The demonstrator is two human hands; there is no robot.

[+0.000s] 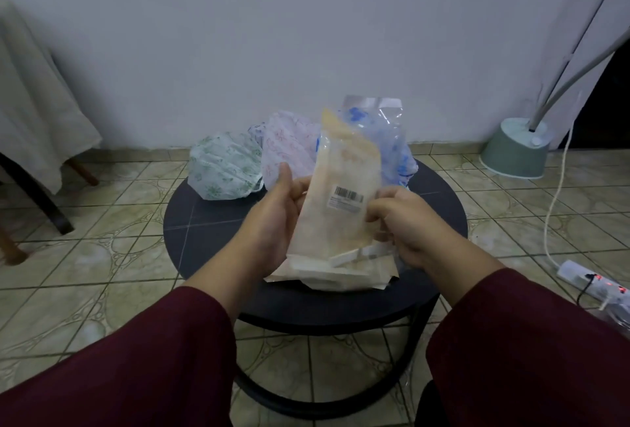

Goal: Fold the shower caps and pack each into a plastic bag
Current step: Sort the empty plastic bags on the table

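1. Pale wall [272,34] fills the upper half of the frame; patterned floor tiles [102,256] run below it, with a draped cloth [30,103] at the far left and a green lamp base [514,150] at the right edge.
2. Centre frame stands a round dark table [211,222], the working surface.
3. At the table's far edge sit two loose shower caps: a green-print cap [225,167] to the left and a pink-print cap [286,143] just beside it.
4. Held up above the table's middle is a packed plastic bag [341,195] with a barcode label, its long axis running near upright and leaning slightly toward the upper left. Behind it rises a blue-print bag [385,133].
5. Flat packets [334,273] lie on the table under the hands.
6. Left hand [272,215] cradles the bag's left edge, thumb up along it, fingers curled behind.
7. Right hand [402,222] pinches the bag's right edge near the label, fingers clamped together; both hands are equally near. The next move likely turns on lowering this bag onto the packets below.
8. White power strip [593,283] lies at lower right.
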